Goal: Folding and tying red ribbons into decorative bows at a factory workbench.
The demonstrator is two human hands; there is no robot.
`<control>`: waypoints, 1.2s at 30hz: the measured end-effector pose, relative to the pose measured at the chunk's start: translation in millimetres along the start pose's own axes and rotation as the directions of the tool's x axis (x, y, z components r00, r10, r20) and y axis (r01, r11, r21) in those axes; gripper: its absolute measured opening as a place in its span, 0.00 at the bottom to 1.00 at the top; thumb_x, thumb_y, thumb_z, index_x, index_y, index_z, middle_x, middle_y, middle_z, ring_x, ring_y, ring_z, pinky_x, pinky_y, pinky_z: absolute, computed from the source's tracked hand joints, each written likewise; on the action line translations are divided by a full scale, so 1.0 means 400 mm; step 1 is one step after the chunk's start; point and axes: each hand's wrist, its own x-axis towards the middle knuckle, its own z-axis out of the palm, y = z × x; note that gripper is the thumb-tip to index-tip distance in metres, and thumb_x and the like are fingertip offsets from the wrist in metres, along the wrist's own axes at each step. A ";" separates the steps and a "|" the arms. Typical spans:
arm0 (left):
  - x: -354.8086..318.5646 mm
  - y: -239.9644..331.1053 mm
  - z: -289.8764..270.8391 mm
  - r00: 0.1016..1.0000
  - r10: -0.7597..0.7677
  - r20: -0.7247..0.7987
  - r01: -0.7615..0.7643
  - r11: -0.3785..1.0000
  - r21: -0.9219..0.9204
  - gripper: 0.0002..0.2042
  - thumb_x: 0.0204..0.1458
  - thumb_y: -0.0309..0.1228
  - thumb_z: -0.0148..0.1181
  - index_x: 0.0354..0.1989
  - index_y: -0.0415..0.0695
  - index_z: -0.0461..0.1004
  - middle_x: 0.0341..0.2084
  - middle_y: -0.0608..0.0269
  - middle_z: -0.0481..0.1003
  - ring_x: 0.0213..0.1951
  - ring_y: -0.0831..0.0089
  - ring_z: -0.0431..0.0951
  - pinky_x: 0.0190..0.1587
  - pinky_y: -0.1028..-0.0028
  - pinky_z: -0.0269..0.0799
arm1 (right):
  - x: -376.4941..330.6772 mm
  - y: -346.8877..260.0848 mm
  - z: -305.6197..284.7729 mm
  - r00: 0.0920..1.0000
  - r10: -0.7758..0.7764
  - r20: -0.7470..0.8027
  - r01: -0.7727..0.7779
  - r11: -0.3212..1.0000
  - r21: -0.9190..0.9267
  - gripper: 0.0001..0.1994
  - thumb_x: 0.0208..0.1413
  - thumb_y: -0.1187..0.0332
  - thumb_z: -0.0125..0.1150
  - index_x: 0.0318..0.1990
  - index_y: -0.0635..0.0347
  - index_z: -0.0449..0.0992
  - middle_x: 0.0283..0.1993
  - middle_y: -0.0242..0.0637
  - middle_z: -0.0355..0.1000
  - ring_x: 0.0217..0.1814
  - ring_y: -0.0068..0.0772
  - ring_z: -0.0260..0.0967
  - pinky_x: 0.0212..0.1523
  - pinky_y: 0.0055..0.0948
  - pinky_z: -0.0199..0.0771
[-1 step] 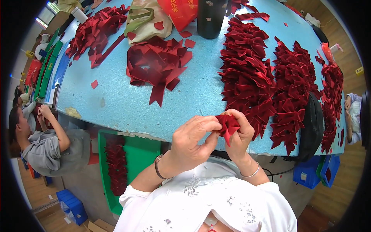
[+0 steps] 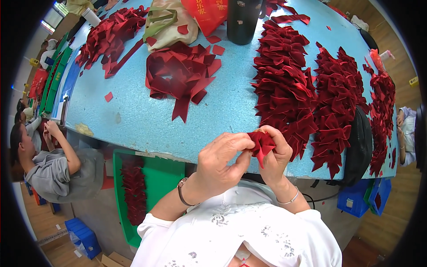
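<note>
Bright, even overhead light is falling on the pale blue speckled worktable (image 2: 147, 120); soft shadows, sharp centre, fisheye edges bending, corners vignetting black.

Black bottle (image 2: 242, 20), green tray (image 2: 155, 178)

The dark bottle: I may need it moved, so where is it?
In the head view the dark bottle stands at the table's far edge, centre, between the red bag and the bow pile.
</note>
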 end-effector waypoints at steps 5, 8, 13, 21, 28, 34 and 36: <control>-0.001 0.003 0.004 1.000 0.005 0.007 -0.005 1.000 -0.008 0.11 0.37 0.15 0.63 0.31 0.39 0.73 0.29 0.57 0.76 0.30 0.64 0.77 0.31 0.73 0.73 | -0.003 -0.007 -0.003 0.999 -0.010 0.031 0.010 1.000 -0.027 0.14 0.45 0.84 0.46 0.41 0.68 0.71 0.33 0.35 0.73 0.32 0.21 0.69 0.35 0.19 0.71; -0.002 -0.002 0.011 0.997 0.071 -0.015 -0.071 0.997 0.015 0.13 0.38 0.15 0.63 0.34 0.38 0.71 0.31 0.55 0.76 0.31 0.62 0.77 0.33 0.73 0.73 | 0.002 -0.010 0.004 0.999 -0.034 -0.001 0.034 0.998 -0.049 0.18 0.39 0.88 0.42 0.40 0.68 0.71 0.31 0.35 0.74 0.32 0.21 0.70 0.35 0.20 0.71; -0.042 -0.020 0.046 0.989 0.068 -0.131 -0.074 0.996 -0.043 0.15 0.39 0.15 0.63 0.37 0.38 0.69 0.32 0.54 0.75 0.31 0.64 0.77 0.34 0.74 0.73 | 0.004 -0.003 0.006 0.998 0.062 -0.023 -0.059 0.992 0.113 0.17 0.42 0.87 0.43 0.40 0.68 0.71 0.32 0.34 0.73 0.32 0.21 0.69 0.34 0.19 0.71; -0.019 -0.006 0.022 0.977 -0.207 -0.047 0.191 0.954 -0.230 0.15 0.42 0.16 0.61 0.40 0.38 0.68 0.35 0.56 0.75 0.31 0.68 0.76 0.35 0.75 0.73 | 0.003 -0.009 0.002 1.000 0.014 -0.002 -0.014 0.998 0.054 0.14 0.46 0.86 0.45 0.41 0.68 0.71 0.33 0.36 0.72 0.32 0.22 0.69 0.34 0.19 0.72; 0.002 -0.015 0.008 0.996 0.080 0.044 -0.083 0.995 0.062 0.14 0.45 0.18 0.59 0.42 0.37 0.69 0.32 0.56 0.74 0.30 0.64 0.75 0.31 0.73 0.72 | 0.001 -0.022 -0.003 0.994 -0.104 0.023 0.106 0.989 -0.107 0.18 0.38 0.89 0.45 0.40 0.67 0.71 0.31 0.39 0.72 0.29 0.26 0.71 0.31 0.20 0.72; -0.019 -0.019 0.040 0.996 -0.008 -0.093 0.013 0.998 0.056 0.11 0.47 0.19 0.60 0.41 0.37 0.72 0.32 0.56 0.74 0.29 0.69 0.75 0.33 0.75 0.71 | 0.003 -0.030 0.001 0.997 -0.080 0.006 0.081 0.993 -0.089 0.16 0.41 0.88 0.47 0.40 0.68 0.71 0.33 0.39 0.73 0.31 0.26 0.71 0.33 0.20 0.71; -0.021 -0.022 0.050 0.982 -0.015 -0.190 0.034 0.994 0.102 0.10 0.48 0.20 0.59 0.39 0.37 0.72 0.31 0.56 0.74 0.29 0.68 0.75 0.32 0.75 0.71 | 0.006 -0.026 0.002 0.996 -0.093 -0.011 0.091 0.991 -0.095 0.16 0.40 0.88 0.48 0.39 0.68 0.71 0.33 0.40 0.73 0.30 0.27 0.72 0.31 0.21 0.72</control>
